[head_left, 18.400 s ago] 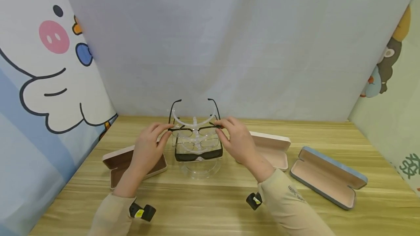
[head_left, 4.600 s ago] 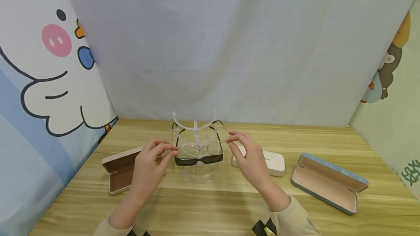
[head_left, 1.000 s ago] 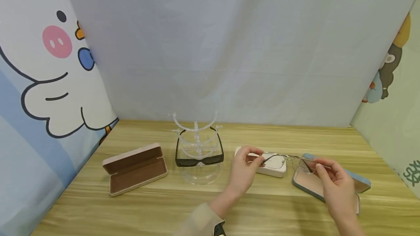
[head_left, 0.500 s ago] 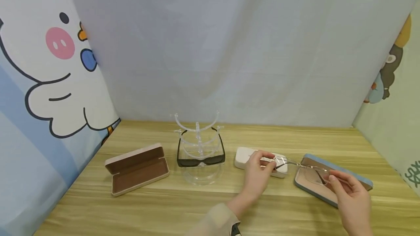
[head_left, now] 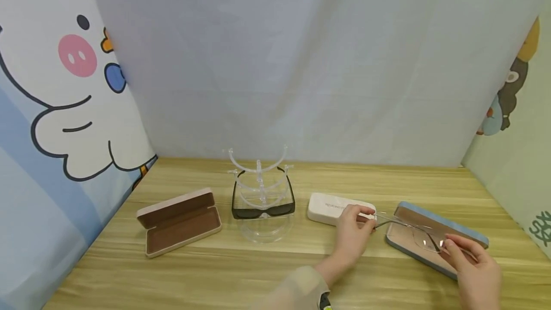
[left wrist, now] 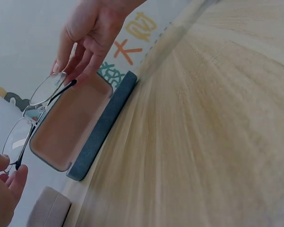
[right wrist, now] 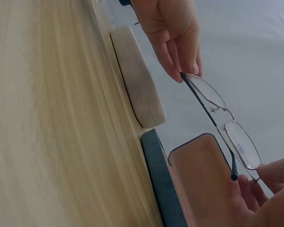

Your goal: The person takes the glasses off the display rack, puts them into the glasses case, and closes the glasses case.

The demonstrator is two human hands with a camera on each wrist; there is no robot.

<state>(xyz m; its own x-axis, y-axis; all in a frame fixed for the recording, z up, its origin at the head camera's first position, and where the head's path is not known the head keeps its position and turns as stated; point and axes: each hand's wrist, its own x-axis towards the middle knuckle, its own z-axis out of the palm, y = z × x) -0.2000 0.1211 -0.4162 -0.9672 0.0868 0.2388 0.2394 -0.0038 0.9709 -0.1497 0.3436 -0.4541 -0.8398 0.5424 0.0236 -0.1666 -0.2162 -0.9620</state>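
A pair of thin metal-framed eyeglasses (right wrist: 245,144) is stretched between my two hands. My left hand (head_left: 352,237) pinches one end, beside the white glasses case (head_left: 329,206). At the other end, the fingers of my right hand (head_left: 479,270) pinch the frame. The dark-tipped temples look folded in across the lenses in both wrist views. Below and behind the eyeglasses lies an open blue glasses case (head_left: 449,224) with a pinkish-beige lining, nothing visible inside it. The white case is closed.
A clear display stand (head_left: 259,176) stands left of the white case and carries black sunglasses (head_left: 263,212) low down. Further left, a glasses case with brown lining (head_left: 182,228) lies open. A grey backdrop (head_left: 275,61) rises behind the wooden table.
Earlier, my hands were on black-rimmed glasses at the stand; later the white case is closed. The metal-framed eyeglasses have left the stand and moved right, lately a little further, over the blue case.
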